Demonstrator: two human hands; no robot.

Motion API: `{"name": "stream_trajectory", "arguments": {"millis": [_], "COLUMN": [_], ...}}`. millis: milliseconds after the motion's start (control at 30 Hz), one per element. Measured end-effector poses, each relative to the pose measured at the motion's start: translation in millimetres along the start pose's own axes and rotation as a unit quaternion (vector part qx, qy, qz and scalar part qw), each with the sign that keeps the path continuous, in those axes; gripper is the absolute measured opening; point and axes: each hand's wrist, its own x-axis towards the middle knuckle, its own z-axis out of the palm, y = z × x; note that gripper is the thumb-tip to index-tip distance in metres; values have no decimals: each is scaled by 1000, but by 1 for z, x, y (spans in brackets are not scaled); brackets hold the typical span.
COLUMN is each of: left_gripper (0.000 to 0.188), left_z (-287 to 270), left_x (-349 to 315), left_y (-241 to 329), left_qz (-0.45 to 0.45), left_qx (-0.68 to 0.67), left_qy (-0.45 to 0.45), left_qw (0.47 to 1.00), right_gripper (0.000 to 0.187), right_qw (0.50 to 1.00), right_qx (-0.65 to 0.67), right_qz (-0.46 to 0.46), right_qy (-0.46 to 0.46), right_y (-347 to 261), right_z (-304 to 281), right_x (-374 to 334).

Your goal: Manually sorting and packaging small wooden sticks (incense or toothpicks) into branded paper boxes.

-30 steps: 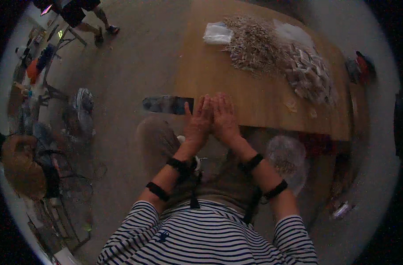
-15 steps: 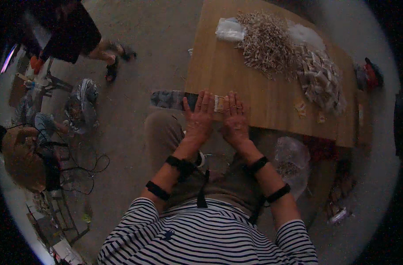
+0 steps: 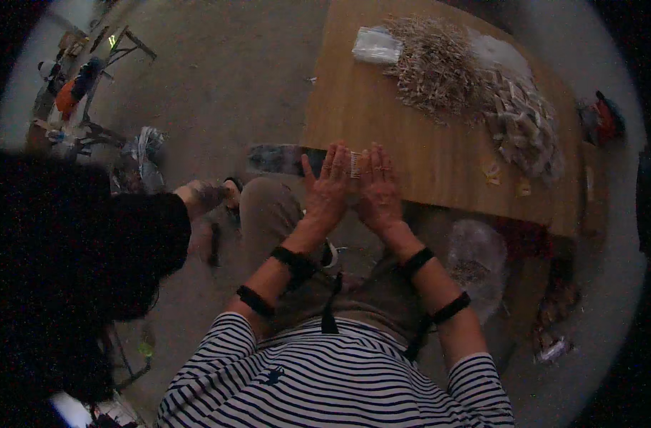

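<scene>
At the near edge of the wooden table, my left hand and my right hand lie side by side, fingers stretched forward. A narrow row of thin pale sticks shows between them, and my fingers rest against its two sides. Whatever lies beneath my fingers is hidden. A dark flat strip with a greyish patterned end reaches out from the left of my left hand, past the table's edge. Both forearms wear black straps.
Farther back on the table sit a heap of small pale sticks, a pile of filled small packets and a stack of clear bags. A clear sack stands below, right. A person in dark clothing is close on my left.
The gap between my hands has narrowed, so less of the stick row shows. The person in dark clothing has come from the far left to close beside me.
</scene>
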Motion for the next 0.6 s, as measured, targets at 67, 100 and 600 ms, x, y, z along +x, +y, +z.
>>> {"name": "stream_trajectory", "arguments": {"millis": [67, 100, 600], "left_gripper": [70, 70, 59], "left_z": [8, 10, -38], "left_x": [-2, -4, -8], "left_y": [-3, -7, -65], "left_qz": [-3, -6, -286], "left_qx": [1, 2, -238], "left_qy": [27, 41, 106], "left_qw": [1000, 999, 922], "right_gripper": [78, 78, 94], "right_qw": [998, 999, 999], "right_qx": [29, 17, -33], "right_qz": [-7, -7, 15], "right_qy": [46, 48, 16], "right_y": [-1, -2, -1], "right_z": [9, 13, 11], "right_x": [5, 5, 1]}}
